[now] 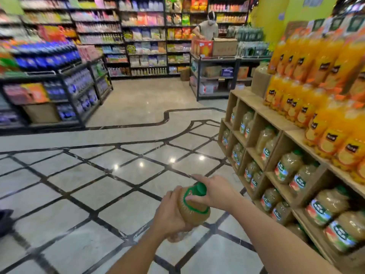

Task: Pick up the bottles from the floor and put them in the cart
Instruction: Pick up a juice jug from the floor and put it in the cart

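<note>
**Bottle in both hands, cart not in view**

Far left: a dark object [5, 221] sits at the frame edge on the floor [69, 194]; I cannot tell what it is. Behind it, dark racks [59, 80] of blue packs, blurred.

Centre: my left hand [169, 212] wraps the side and base of the bottle [194, 209], fingers closed against its body, taking the weight from below. The bottle is off the floor, held in the air in front of me, tilted with its green cap [201, 189] pointing up and away.

Just right of that: my right hand [214, 192] clamps over the shoulder and neck, thumb beside the cap. I judge the two-handed hold suits a wide, heavy bottle: one hand carries, the other steadies the top.

Right: a wooden shelf [256, 123] holds matching green-capped bottles low down and orange ones [316, 80] above.

Background: another person [207, 26] works at boxes, well apart from me.

No cart is visible and no other bottles lie on the floor in view. Step in hand, by my reading: carrying. Next I need to find the cart.
</note>
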The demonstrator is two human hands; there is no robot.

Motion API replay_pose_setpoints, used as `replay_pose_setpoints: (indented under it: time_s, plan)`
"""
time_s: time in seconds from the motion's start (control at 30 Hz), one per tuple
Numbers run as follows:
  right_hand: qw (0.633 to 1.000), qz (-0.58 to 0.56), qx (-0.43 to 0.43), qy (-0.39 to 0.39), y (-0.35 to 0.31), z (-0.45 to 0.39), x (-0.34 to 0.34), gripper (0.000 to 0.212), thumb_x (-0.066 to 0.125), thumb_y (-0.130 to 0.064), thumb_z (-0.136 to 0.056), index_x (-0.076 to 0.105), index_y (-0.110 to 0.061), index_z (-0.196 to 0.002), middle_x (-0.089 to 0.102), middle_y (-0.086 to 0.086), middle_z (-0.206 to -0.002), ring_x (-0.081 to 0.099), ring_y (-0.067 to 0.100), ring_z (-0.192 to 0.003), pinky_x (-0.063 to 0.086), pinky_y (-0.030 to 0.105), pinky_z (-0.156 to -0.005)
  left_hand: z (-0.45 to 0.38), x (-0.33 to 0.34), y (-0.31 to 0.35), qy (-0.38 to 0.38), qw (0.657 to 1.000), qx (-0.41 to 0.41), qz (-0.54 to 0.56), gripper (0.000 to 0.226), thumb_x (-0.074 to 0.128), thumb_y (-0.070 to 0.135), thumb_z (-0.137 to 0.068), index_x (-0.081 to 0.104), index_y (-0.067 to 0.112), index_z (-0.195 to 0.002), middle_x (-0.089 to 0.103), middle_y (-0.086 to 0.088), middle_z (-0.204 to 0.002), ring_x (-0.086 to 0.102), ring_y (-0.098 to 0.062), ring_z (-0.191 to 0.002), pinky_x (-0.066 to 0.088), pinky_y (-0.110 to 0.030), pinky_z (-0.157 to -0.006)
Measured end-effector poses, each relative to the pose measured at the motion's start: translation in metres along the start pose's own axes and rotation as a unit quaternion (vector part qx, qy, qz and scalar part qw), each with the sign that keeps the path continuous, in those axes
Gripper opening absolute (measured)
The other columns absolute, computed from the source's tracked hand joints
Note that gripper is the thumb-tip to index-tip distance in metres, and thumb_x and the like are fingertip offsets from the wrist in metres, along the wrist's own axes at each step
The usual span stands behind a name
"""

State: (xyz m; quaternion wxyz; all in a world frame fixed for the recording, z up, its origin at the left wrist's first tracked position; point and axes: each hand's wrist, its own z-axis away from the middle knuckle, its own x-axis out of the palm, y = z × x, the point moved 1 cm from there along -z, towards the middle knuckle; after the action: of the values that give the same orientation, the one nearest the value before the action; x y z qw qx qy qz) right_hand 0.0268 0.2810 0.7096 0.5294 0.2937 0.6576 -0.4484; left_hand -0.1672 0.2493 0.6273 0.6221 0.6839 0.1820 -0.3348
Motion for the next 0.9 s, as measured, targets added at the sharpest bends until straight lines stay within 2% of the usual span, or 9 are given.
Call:
replay_pose_setpoints:
  time_s: [0.07, 0.17, 0.23, 0.37, 0.47, 0.53, 0.6, 0.73, 0.9]
  plan:
    - [0.999, -0.020, -0.028, 0.003, -0.028, -0.018, -0.045, 0.095, 0.035, -0.097, -0.066, 0.043, -0.039, -0.141, 0.062, -0.006, -0.085, 0.059, 0.016, -0.080, 0.054, 0.034, -0.074, 0.003, -0.052, 0.027, 0.029, 1.000, 0.012, 0.002, 0.095, 0.090, 0.057, -0.043, 0.023, 0.067, -0.110, 0.040, 0.026, -0.115, 0.048, 0.003, -0.107, 0.048, -0.018, -0.084]
    - [0.996, -0.053, -0.071, 0.008, -0.072, -0.039, -0.102, 0.088, 0.049, -0.091, -0.068, 0.049, -0.040, -0.140, 0.062, -0.001, -0.096, 0.056, 0.014, -0.085, 0.050, 0.029, -0.072, 0.017, -0.118, 0.058, 0.085, 0.996, 0.006, -0.010, 0.094, 0.092, 0.048, -0.043, 0.028, 0.074, -0.107, 0.042, 0.025, -0.112, 0.050, 0.002, -0.104, 0.047, -0.015, -0.078]
    - [0.991, -0.078, -0.108, 0.005, -0.102, -0.050, -0.128, 0.082, 0.061, -0.082, -0.071, 0.051, -0.038, -0.139, 0.061, 0.000, -0.100, 0.052, 0.012, -0.088, 0.046, 0.027, -0.071, 0.030, -0.151, 0.070, 0.123, 0.992, -0.010, -0.020, 0.092, 0.091, 0.050, -0.041, 0.034, 0.072, -0.110, 0.047, 0.024, -0.112, 0.053, 0.002, -0.104, 0.052, -0.021, -0.080]
    - [0.978, -0.093, -0.185, 0.002, -0.165, -0.064, -0.153, 0.078, 0.067, -0.074, -0.074, 0.053, -0.034, -0.140, 0.068, 0.004, -0.116, 0.060, 0.021, -0.105, 0.053, 0.036, -0.087, 0.070, -0.203, 0.078, 0.198, 0.978, -0.043, -0.051, 0.104, 0.087, 0.063, -0.035, 0.039, 0.059, -0.127, 0.051, 0.027, -0.117, 0.052, 0.002, -0.106, 0.047, -0.015, -0.082]
    - [0.963, -0.108, -0.247, 0.017, -0.214, -0.067, -0.150, 0.077, 0.071, -0.070, -0.073, 0.059, -0.029, -0.136, 0.071, 0.003, -0.114, 0.062, 0.022, -0.103, 0.049, 0.031, -0.084, 0.110, -0.230, 0.071, 0.229, 0.965, -0.103, -0.079, 0.107, 0.087, 0.065, -0.036, 0.041, 0.042, -0.130, 0.053, 0.014, -0.118, 0.052, -0.007, -0.108, 0.046, -0.023, -0.084]
    - [0.954, -0.118, -0.276, -0.001, -0.251, -0.065, -0.140, 0.077, 0.073, -0.070, -0.072, 0.060, -0.027, -0.135, 0.072, 0.004, -0.115, 0.063, 0.022, -0.103, 0.051, 0.033, -0.087, 0.144, -0.245, 0.060, 0.251, 0.954, -0.134, -0.096, 0.105, 0.085, 0.068, -0.036, 0.046, 0.036, -0.129, 0.056, 0.012, -0.117, 0.053, -0.007, -0.108, 0.048, -0.025, -0.087]
    - [0.945, -0.116, -0.304, -0.018, -0.289, -0.060, -0.126, 0.079, 0.072, -0.071, -0.072, 0.059, -0.026, -0.136, 0.071, 0.004, -0.117, 0.063, 0.023, -0.105, 0.052, 0.036, -0.090, 0.180, -0.258, 0.049, 0.261, 0.944, -0.176, -0.100, 0.116, 0.083, 0.068, -0.035, 0.046, 0.028, -0.138, 0.056, 0.009, -0.121, 0.052, -0.009, -0.111, 0.048, -0.028, -0.093]
    - [0.928, -0.123, -0.346, -0.056, -0.370, -0.046, -0.096, 0.076, 0.070, -0.071, -0.074, 0.059, -0.027, -0.134, 0.069, 0.006, -0.118, 0.062, 0.022, -0.105, 0.054, 0.037, -0.088, 0.261, -0.283, 0.025, 0.288, 0.927, -0.221, -0.091, 0.104, 0.083, 0.059, -0.036, 0.052, 0.028, -0.130, 0.062, 0.005, -0.117, 0.060, -0.015, -0.109, 0.052, -0.040, -0.095]
    - [0.896, -0.148, -0.412, -0.074, -0.476, -0.009, -0.063, 0.061, 0.073, -0.063, -0.076, 0.068, -0.023, -0.122, 0.073, 0.004, -0.107, 0.064, 0.020, -0.098, 0.052, 0.031, -0.079, 0.372, -0.304, -0.005, 0.356, 0.888, -0.274, -0.094, 0.110, 0.085, 0.059, -0.036, 0.051, 0.025, -0.135, 0.057, 0.005, -0.123, 0.054, -0.015, -0.114, 0.045, -0.031, -0.097]
